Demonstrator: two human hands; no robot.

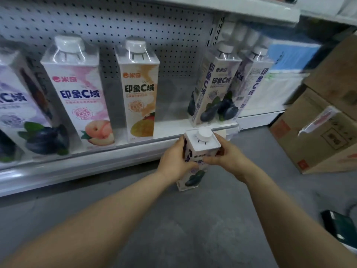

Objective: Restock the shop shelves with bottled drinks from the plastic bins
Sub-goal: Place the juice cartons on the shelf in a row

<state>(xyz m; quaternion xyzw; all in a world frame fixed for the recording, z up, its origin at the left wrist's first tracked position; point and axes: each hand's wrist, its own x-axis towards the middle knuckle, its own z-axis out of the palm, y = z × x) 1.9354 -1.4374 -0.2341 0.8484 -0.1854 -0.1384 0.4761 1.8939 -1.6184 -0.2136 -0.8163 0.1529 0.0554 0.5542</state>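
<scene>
Purple-labelled blueberry bottle (201, 147) is held upright just below the shelf (170, 126) lip, with the fingers of left hand (174, 161) and right hand (229, 157) curled round its sides. Best lift it level into the gap between mango bottle (142, 89) and shelved blueberry bottles (214, 88).

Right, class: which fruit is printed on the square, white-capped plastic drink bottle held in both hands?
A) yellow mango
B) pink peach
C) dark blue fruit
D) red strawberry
C: the square, white-capped plastic drink bottle, gripped between the left hand and the right hand, shows dark blue fruit with green leaves low on its label.
</scene>
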